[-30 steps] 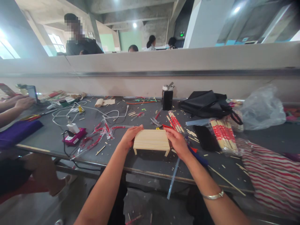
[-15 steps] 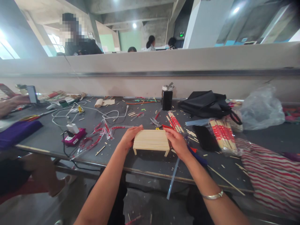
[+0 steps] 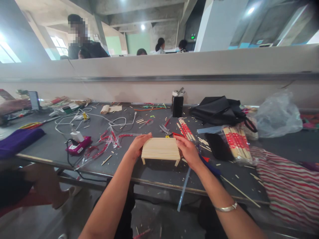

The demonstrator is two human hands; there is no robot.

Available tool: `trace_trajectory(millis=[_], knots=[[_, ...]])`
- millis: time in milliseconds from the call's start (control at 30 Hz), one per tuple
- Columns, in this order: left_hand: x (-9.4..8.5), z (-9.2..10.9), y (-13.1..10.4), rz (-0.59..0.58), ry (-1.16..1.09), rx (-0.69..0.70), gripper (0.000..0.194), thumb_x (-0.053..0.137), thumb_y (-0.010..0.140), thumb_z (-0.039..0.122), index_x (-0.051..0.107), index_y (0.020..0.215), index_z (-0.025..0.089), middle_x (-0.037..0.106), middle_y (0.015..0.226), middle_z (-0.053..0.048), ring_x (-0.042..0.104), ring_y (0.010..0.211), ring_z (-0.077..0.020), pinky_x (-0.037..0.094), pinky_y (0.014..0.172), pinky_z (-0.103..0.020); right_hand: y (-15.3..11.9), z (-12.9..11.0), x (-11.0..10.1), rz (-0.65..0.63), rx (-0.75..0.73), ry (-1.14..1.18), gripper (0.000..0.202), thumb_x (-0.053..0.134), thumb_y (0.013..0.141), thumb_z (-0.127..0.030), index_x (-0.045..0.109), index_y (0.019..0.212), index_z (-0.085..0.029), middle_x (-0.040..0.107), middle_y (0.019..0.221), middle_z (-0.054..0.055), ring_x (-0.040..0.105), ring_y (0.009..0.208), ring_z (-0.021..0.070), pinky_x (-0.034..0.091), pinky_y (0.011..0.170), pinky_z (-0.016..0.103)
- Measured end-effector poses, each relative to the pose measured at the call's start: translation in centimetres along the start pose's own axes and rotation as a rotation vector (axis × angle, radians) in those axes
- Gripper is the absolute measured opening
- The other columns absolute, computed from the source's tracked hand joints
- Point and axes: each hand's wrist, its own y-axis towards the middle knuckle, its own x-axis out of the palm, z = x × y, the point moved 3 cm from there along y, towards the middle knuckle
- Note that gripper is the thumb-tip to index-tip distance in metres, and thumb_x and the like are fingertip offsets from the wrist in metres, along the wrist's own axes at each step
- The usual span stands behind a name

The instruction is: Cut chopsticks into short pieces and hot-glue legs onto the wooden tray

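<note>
A small model table made of pale wooden sticks [image 3: 161,148] stands upright on its short legs near the front of the dark workbench [image 3: 149,171]. My left hand [image 3: 138,146] holds its left end, and my right hand [image 3: 187,151] holds its right end. The fingers lie along the sides, with some hidden behind the top. Just beyond the right hand are pliers with red handles [image 3: 165,130] and chopsticks with red wrapping [image 3: 186,128]. A translucent glue stick [image 3: 184,189] pokes out over the bench's front edge.
To the left lie a magenta power strip [image 3: 79,146], white cables [image 3: 119,123] and crumpled red-and-clear wrappers [image 3: 107,141]. On the right are a black phone [image 3: 219,146], packed chopsticks [image 3: 237,144], a black bag [image 3: 219,109] and striped cloth [image 3: 286,186]. A partition [image 3: 159,68] rises behind.
My hands and the stick table stay in place. Beyond the partition a person has shifted slightly to the right, and a neighbour's hand at far left has moved.
</note>
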Motion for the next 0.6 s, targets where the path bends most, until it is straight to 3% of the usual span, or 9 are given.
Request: trace_trajectory(millis=[333,600], knots=[[-0.07,0.00,-0.03,0.010,-0.015,-0.007,0.039,0.081,0.057,0.044,0.066,0.073,0.012,0.068,0.059,-0.003,0.061,0.050,-0.0144,0.045,0.051,-0.025,-0.04,-0.10,-0.03,0.001,-0.009,-0.014,0.043,0.057,0.078,-0.041,0.065,0.111,-0.015,0.069,0.110,0.010,0.064,0.098,0.0248,0.048,0.088,0.037],[-0.11,0.17,-0.02,0.058,-0.045,-0.066,0.037,0.069,0.073,0.047,0.067,0.072,0.011,0.067,0.057,-0.006,0.061,0.047,-0.0163,0.048,0.050,-0.027,0.11,0.39,-0.12,0.021,-0.034,-0.004,0.046,0.052,0.083,-0.053,0.067,0.109,-0.019,0.069,0.111,0.008,0.064,0.099,0.0255,0.051,0.082,0.037]])
